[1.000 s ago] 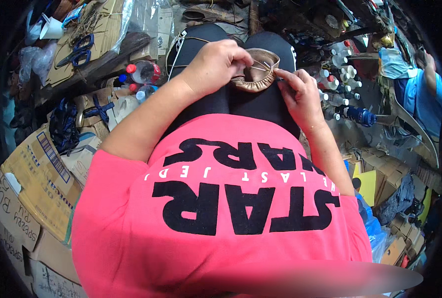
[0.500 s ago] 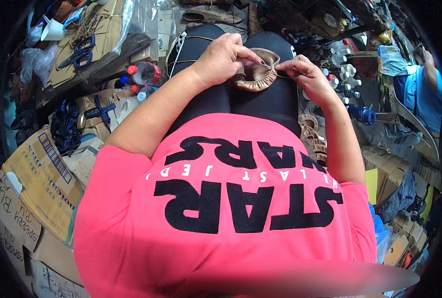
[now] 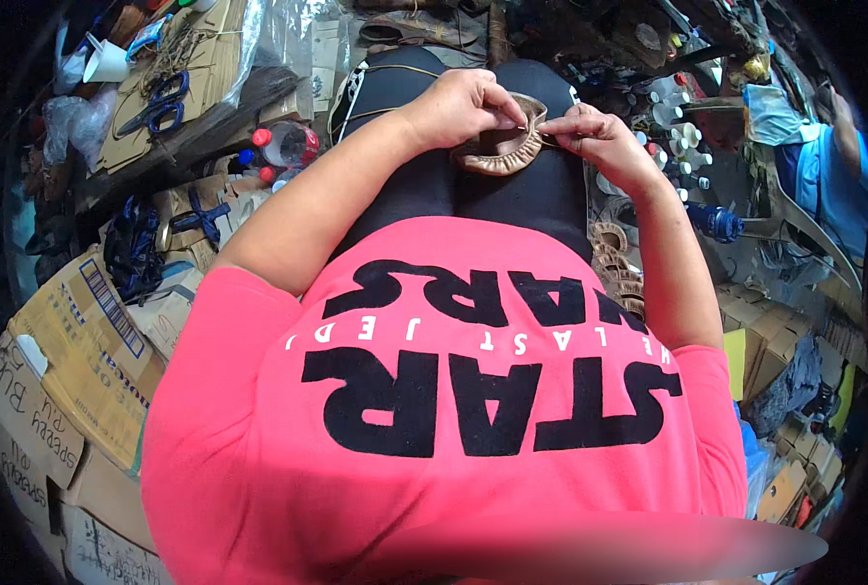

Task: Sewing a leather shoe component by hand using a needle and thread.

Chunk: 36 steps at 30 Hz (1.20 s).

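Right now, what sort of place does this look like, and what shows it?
Probably a small, cluttered shoemaking workshop: a gathered brown leather-like piece is over the lap, similar pieces lie to the right, and blue-handled scissors rest on stacked cardboard.

From my remote station, I identify the black-clad lap (image 3: 526, 207) as the support under the gathered brown leather piece (image 3: 500, 164), though contact between the two is not discernible, and I note a thin cord (image 3: 395, 68) laid across the left thigh. On the left, beside a dark wooden beam (image 3: 205, 122), I locate flat cardboard sheets (image 3: 195, 60) carrying blue-handled scissors (image 3: 166, 102). Beside the right thigh, I register a row of similar gathered pieces (image 3: 614, 255); the surface bearing them is hidden.
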Motion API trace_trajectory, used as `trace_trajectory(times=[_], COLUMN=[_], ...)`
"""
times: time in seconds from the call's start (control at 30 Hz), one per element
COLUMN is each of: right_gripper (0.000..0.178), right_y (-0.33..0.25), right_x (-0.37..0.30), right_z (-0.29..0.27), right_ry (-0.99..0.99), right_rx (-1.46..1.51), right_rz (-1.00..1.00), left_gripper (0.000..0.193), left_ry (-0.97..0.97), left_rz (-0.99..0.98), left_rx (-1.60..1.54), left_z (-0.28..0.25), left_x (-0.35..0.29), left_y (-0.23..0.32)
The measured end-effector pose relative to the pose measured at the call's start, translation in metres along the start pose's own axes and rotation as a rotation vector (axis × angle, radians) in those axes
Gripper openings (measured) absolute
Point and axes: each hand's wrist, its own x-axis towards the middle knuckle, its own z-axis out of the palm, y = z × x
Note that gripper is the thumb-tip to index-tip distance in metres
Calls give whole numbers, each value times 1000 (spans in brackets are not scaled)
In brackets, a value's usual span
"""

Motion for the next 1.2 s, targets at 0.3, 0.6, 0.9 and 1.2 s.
trace_trajectory(times=[0.3,0.6,0.9,1.2], right_gripper=[28,15,16,15], right_y=[-16,-18,-9,0], right_x=[-13,-2,3,-25], right_z=[12,21,-5,-6], right_ry=[96,142,101,122], right_rx=[-29,191,60,78], right_rz=[59,97,8,78], left_gripper=[26,10,8,14], left_ry=[79,92,111,-27], left_rz=[91,-261,-118,-223], left_rx=[250,-313,132,198], left_z=[-4,24,-3,-5], left_x=[-21,-8,-11,-6], left_y=[25,12,18,38])
